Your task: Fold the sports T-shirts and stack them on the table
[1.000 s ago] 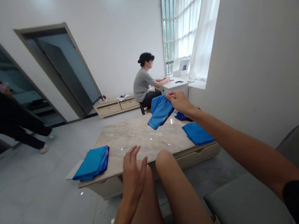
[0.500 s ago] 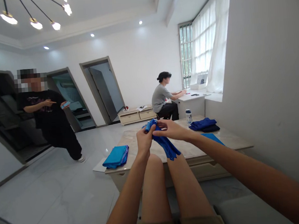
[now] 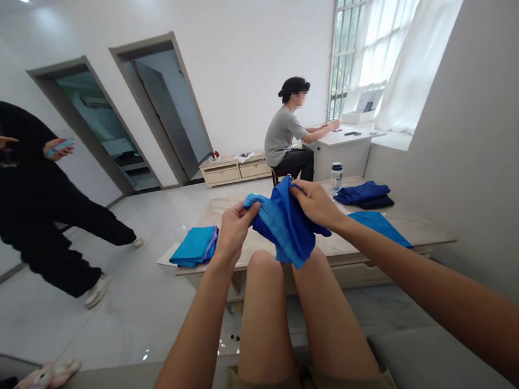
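Above my knees, a blue cloth (image 3: 284, 225) is stretched between my hands, with a lighter blue side facing left and a darker blue side on the right. My left hand (image 3: 236, 227) pinches its left edge between thumb and fingers. At its upper right edge my right hand (image 3: 315, 203) has the fabric gripped. The loose lower part hangs over the near edge of the low table (image 3: 424, 232). To the left on that table lies a folded light blue cloth (image 3: 193, 245) with a purple layer. A flat blue cloth (image 3: 381, 228) lies to the right.
Dark blue folded cloths (image 3: 363, 192) and a clear bottle (image 3: 336, 177) stand at the table's back right. A person in black (image 3: 42, 175) is at the left, holding a phone. Another person (image 3: 284, 134) sits at a white desk (image 3: 349, 142) by the window.
My hands have moved apart, and the bunched blue cloth is now spread open between them. The view has tilted down and closer; the person in black now appears further left and larger.
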The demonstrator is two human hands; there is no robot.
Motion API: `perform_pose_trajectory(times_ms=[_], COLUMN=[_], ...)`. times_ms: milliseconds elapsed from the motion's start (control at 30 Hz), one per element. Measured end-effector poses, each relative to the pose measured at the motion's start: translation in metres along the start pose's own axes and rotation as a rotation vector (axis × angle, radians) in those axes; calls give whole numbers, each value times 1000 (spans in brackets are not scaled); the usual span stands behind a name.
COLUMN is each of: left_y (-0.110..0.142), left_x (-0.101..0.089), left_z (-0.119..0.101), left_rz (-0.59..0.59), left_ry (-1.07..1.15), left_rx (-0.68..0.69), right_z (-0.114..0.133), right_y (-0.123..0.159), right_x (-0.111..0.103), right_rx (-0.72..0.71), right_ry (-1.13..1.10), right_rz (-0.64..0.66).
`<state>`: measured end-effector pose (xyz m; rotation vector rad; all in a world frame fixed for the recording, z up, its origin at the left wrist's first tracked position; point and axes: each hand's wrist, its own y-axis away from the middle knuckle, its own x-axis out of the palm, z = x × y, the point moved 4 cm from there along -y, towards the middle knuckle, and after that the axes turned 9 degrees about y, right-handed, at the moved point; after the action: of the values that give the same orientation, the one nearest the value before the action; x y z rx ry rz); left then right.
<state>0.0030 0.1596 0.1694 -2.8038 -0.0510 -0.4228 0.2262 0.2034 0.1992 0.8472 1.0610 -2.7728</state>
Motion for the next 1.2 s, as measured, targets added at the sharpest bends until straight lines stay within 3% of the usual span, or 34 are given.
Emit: perform_pose_trajectory(times_ms=[200, 300, 367, 433, 533, 700, 800, 900, 1033, 1200], left_y=[-38, -49, -56, -64, -74, -83, -85, -88, -89, -89], left_x=[-77, -103, -111, -110, -101, -77, -66, -62, -65, -65], left_z=[-16, -17, -13, -3, 19, 46, 47, 42, 27, -3], left_rz=[-281, -357, -377, -334, -241, -153, -124, -116, -110, -86], left_ry=[-68, -96, -139, -197, -254, -133, -86, -98, -99, -162], left_rx=[128, 147, 140, 88, -25, -185, -185, -161, -140, -120], right_z=[-75, -108, -122, -130, -132, -96, -77, -74, -74, -56], right_y=[-35, -35, -33, -29, -18, 5, 6, -4, -17, -33], right_x=[-40, -49, -48, -41, -11, 69, 109, 132, 125, 69], right_rx=[190, 363, 457, 534, 564, 260, 143, 103, 4, 14], right_ry=[-59, -231, -287, -290, -265, -187, -117, -28, 136, 319], right_rz=[-305, -281, -221, -139, 39, 344, 318, 260, 207, 25])
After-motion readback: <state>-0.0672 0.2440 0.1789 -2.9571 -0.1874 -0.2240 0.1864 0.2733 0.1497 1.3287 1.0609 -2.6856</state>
